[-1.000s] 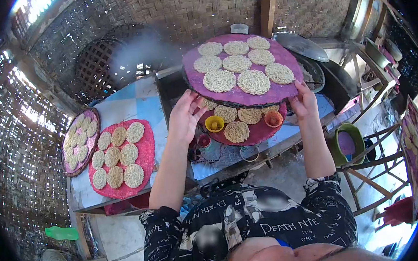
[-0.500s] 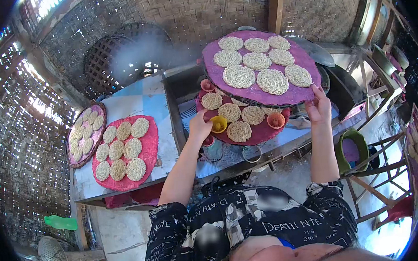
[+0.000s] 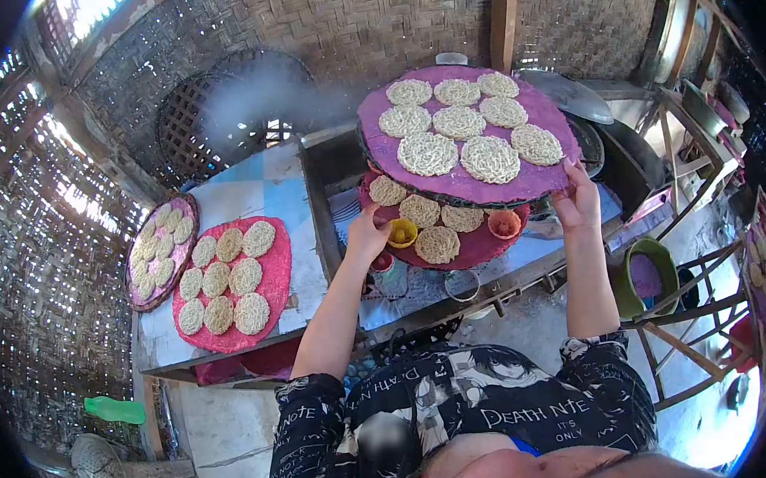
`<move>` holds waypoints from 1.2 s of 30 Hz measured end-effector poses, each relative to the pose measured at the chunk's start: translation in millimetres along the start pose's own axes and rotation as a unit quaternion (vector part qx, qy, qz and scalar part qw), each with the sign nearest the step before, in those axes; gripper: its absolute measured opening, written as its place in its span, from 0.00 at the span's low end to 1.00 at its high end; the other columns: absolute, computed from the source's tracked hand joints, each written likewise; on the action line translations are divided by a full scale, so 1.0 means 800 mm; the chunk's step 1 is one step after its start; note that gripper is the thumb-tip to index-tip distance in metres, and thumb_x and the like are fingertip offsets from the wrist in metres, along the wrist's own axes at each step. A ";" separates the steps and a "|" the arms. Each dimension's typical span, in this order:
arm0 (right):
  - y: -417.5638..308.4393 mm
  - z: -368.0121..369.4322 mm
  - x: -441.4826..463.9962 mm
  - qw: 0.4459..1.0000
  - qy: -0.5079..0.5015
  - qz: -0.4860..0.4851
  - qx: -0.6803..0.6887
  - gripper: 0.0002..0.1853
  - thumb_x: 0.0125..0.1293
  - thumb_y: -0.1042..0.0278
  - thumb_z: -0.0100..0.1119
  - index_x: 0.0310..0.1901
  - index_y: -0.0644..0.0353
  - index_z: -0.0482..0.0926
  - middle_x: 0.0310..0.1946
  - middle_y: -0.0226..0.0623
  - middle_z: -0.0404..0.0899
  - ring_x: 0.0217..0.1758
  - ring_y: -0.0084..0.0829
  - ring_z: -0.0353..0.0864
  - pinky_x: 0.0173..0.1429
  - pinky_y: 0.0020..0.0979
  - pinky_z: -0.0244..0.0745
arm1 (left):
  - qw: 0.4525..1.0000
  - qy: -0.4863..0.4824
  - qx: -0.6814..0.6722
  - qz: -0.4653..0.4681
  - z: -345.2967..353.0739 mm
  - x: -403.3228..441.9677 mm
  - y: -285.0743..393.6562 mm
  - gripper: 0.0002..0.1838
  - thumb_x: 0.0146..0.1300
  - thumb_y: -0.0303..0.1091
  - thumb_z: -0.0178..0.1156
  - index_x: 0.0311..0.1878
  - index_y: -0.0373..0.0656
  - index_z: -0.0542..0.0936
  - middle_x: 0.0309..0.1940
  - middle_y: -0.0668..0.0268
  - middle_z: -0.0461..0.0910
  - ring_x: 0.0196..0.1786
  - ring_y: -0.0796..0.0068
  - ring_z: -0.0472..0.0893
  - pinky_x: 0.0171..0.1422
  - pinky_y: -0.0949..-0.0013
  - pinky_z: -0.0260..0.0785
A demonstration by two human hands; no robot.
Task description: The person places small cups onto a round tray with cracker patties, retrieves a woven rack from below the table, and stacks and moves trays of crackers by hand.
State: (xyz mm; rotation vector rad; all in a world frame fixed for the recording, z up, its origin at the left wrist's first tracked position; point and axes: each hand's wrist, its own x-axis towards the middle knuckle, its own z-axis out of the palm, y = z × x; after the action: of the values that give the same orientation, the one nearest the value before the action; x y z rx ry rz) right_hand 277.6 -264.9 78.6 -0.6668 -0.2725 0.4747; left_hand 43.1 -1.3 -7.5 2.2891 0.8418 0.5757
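My right hand [image 3: 578, 197] grips the right front edge of a round, purple-lined tray [image 3: 463, 178]. Rows of pale coiled noodle rounds [image 3: 458, 124] lie on it. Under it is a second round tray with a red lining [image 3: 473, 249], partly hidden, bearing more noodle rounds [image 3: 438, 245]. My left hand [image 3: 366, 239] is closed at the left rim of this lower tray, its fingertips beside a yellow cup [image 3: 402, 232]. An orange-red cup [image 3: 504, 223] stands near the lower tray's right side. The upper tray's far side and what bears it are hidden.
To the left lie a red mat [image 3: 275, 314] and another tray [image 3: 144, 302], both with noodle rounds. Steam rises before the woven wall [image 3: 386, 26]. A metal lid [image 3: 566, 93] is behind the right side; a green bucket [image 3: 657, 260] stands on the right.
The upper tray has shifted a little left and down, covering more of the lower tray's rear. My right hand moved with it; my left hand stays at the lower tray's rim.
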 end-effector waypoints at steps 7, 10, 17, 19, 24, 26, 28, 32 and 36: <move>0.014 0.003 -0.010 1.000 -0.027 0.015 0.002 0.19 0.62 0.77 0.45 0.56 0.61 0.63 0.50 0.40 0.72 0.51 0.36 0.74 0.52 0.38 0.72 | 0.817 -0.007 -0.569 -0.093 -0.045 0.014 0.040 0.14 0.65 0.43 0.48 0.45 0.45 0.74 0.39 0.69 0.76 0.40 0.76 0.73 0.47 0.72 0.65; 0.028 -0.004 -0.014 1.000 -0.024 0.019 -0.005 0.20 0.61 0.78 0.45 0.56 0.62 0.62 0.50 0.41 0.71 0.51 0.36 0.73 0.54 0.38 0.70 | 0.761 -0.045 -0.643 -0.077 -0.059 0.015 0.040 0.11 0.66 0.42 0.47 0.42 0.46 0.74 0.37 0.72 0.75 0.39 0.80 0.72 0.48 0.73 0.63; 0.054 -0.015 -0.034 0.991 0.026 0.020 -0.132 0.25 0.57 0.77 0.51 0.58 0.63 0.60 0.49 0.38 0.71 0.50 0.32 0.73 0.52 0.33 0.70 | 0.848 -0.038 -0.523 -0.074 -0.037 0.007 0.000 0.13 0.67 0.39 0.46 0.47 0.43 0.74 0.40 0.75 0.76 0.39 0.84 0.70 0.46 0.76 0.60; 0.057 -0.018 -0.035 0.978 0.034 0.004 -0.206 0.25 0.56 0.76 0.54 0.57 0.63 0.62 0.48 0.37 0.71 0.49 0.30 0.72 0.52 0.31 0.68 | 0.874 -0.029 -0.476 -0.098 -0.033 -0.001 -0.002 0.13 0.67 0.39 0.46 0.46 0.43 0.74 0.39 0.77 0.75 0.37 0.85 0.68 0.43 0.78 0.58; 0.079 -0.073 -0.007 0.942 0.005 -0.026 -0.335 0.23 0.51 0.73 0.60 0.51 0.64 0.70 0.44 0.32 0.70 0.48 0.27 0.69 0.52 0.27 0.64 | 0.904 -0.017 -0.404 -0.135 -0.013 0.000 -0.031 0.13 0.66 0.39 0.48 0.46 0.43 0.76 0.37 0.76 0.75 0.36 0.85 0.68 0.42 0.76 0.58; 0.083 -0.082 -0.006 0.944 -0.008 0.001 -0.330 0.22 0.50 0.72 0.62 0.49 0.65 0.72 0.44 0.32 0.68 0.49 0.27 0.67 0.52 0.27 0.63 | 0.913 -0.023 -0.376 -0.155 -0.007 0.002 -0.042 0.13 0.65 0.38 0.48 0.47 0.43 0.75 0.37 0.75 0.76 0.36 0.85 0.68 0.42 0.75 0.58; 0.084 -0.087 -0.002 0.941 -0.007 0.012 -0.338 0.21 0.49 0.72 0.62 0.47 0.66 0.73 0.44 0.32 0.67 0.49 0.27 0.66 0.53 0.28 0.62 | 0.921 -0.003 -0.353 -0.167 -0.002 0.000 -0.039 0.14 0.65 0.38 0.49 0.48 0.42 0.75 0.37 0.74 0.75 0.35 0.84 0.68 0.41 0.75 0.58; 0.104 -0.116 0.008 0.932 0.044 -0.001 -0.360 0.22 0.47 0.73 0.63 0.46 0.67 0.73 0.45 0.31 0.65 0.51 0.27 0.65 0.54 0.29 0.61 | 0.923 -0.005 -0.348 -0.164 0.002 -0.007 -0.035 0.14 0.65 0.37 0.49 0.48 0.39 0.75 0.34 0.72 0.75 0.33 0.82 0.67 0.37 0.75 0.59; 0.102 -0.121 0.007 0.908 0.017 -0.006 -0.419 0.23 0.47 0.72 0.63 0.48 0.67 0.72 0.49 0.31 0.66 0.53 0.27 0.66 0.56 0.28 0.60 | 0.939 -0.005 -0.299 -0.171 0.004 -0.011 -0.031 0.15 0.64 0.38 0.50 0.47 0.37 0.75 0.32 0.70 0.75 0.30 0.80 0.66 0.34 0.73 0.60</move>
State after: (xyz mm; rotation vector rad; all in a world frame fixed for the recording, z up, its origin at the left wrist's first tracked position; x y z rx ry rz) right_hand 292.7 -257.4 -47.2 -1.5117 -0.4517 0.3183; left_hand 28.6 6.5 -28.6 1.5539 0.8865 0.5641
